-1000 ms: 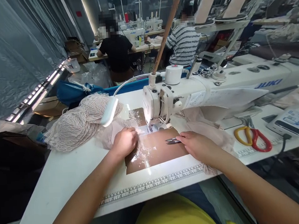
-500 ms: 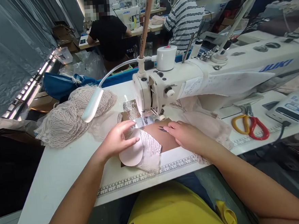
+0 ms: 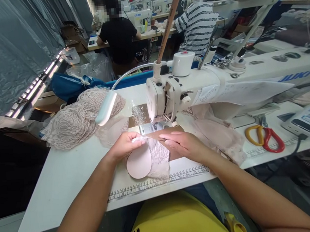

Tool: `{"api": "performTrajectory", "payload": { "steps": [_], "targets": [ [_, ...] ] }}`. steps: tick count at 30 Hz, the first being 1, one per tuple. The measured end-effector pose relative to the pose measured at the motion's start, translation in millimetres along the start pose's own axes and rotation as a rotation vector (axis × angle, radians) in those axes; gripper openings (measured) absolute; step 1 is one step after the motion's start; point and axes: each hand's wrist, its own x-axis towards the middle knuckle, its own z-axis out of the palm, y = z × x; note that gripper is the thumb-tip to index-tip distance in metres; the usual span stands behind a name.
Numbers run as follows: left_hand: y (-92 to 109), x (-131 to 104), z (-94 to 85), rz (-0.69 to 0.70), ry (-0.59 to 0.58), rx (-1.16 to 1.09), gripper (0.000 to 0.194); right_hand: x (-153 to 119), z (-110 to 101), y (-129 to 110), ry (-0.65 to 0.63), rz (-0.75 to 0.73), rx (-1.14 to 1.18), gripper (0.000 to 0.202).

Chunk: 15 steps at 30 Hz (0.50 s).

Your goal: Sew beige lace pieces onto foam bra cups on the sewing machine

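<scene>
My left hand pinches the upper edge of a pale pink lace piece, which hangs down over the table's front part. A smooth, rounded pale pad lies against the lace, just below my left fingers. In my right hand is a pair of small dark thread snips, mostly hidden by the fingers; the tips point left at the lace edge. Both hands are in front of the sewing machine's needle area, below the white machine head.
Stacked lace cups sit at the left under a lamp. To the right lie more pale fabric pieces and scissors with yellow and red handles. A printed ruler runs along the front edge. Two people sit at machines beyond.
My left hand has gone from spread fingers to a pinch on the lace edge, lifting it. My right hand has brought the snips left to that edge. The view has shifted slightly.
</scene>
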Motion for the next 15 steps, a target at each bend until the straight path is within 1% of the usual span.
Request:
{"api": "performTrajectory", "payload": {
  "steps": [5, 8, 11, 15],
  "targets": [
    [-0.3, -2.6, 4.0, 0.030, -0.150, -0.107, 0.033, 19.9, 9.5, -6.4, 0.039, -0.060, 0.205, 0.032],
    [3.1, -5.2, 7.2, 0.057, -0.207, -0.117, 0.031, 25.7, 11.2, -12.5, 0.010, -0.080, 0.283, 0.029],
    [4.5, -5.5, 9.7, 0.087, -0.241, -0.093, 0.029, 28.5, 13.1, -18.1, -0.020, -0.087, 0.310, 0.024],
    [0.9, -3.0, 11.7, 0.089, -0.239, -0.064, 0.034, 29.5, 19.8, -19.4, -0.018, -0.104, 0.369, 0.022]
  ]
}}
